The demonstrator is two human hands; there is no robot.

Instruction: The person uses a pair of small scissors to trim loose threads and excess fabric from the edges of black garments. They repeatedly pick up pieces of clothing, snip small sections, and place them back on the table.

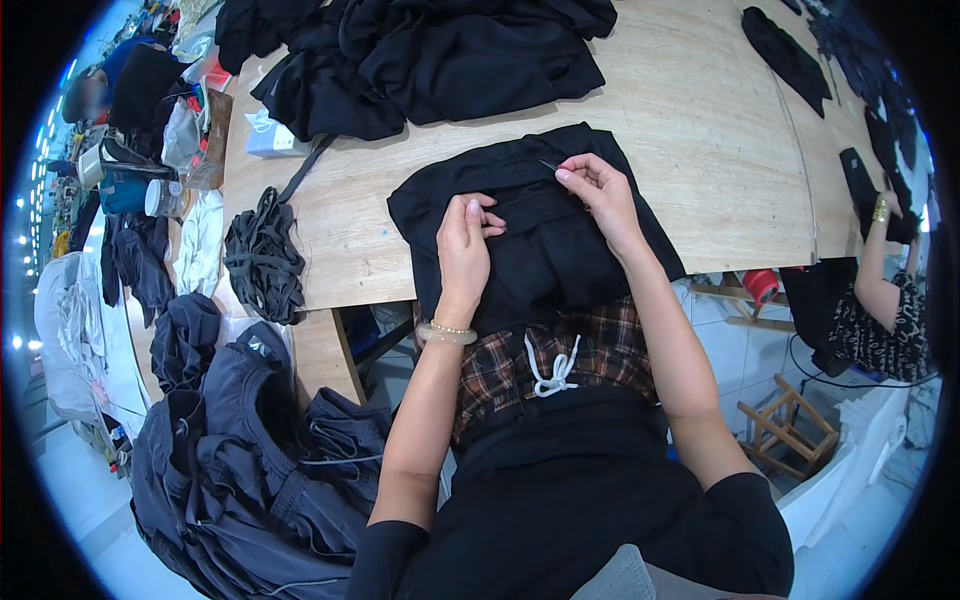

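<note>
A black garment (540, 240) lies folded on the wooden table in front of me, its near part hanging over the edge toward my lap. My right hand (600, 195) pinches a small, thin, dark pointed tool (547, 164) between thumb and fingertips, just above the garment's far part. Its exact kind is too small to make out. Over the left part of the same garment is my left hand (468, 240), fingers loosely curved and apart, with nothing visible in them.
Black garments (480, 60) are heaped at the table's far side. At left lie a tissue box (278, 138), a bundle of dark straps (266, 255) and a big pile of dark clothes (250, 460). On the right, another person's arm (876, 250) reaches over black pieces, near a wooden stool (788, 428).
</note>
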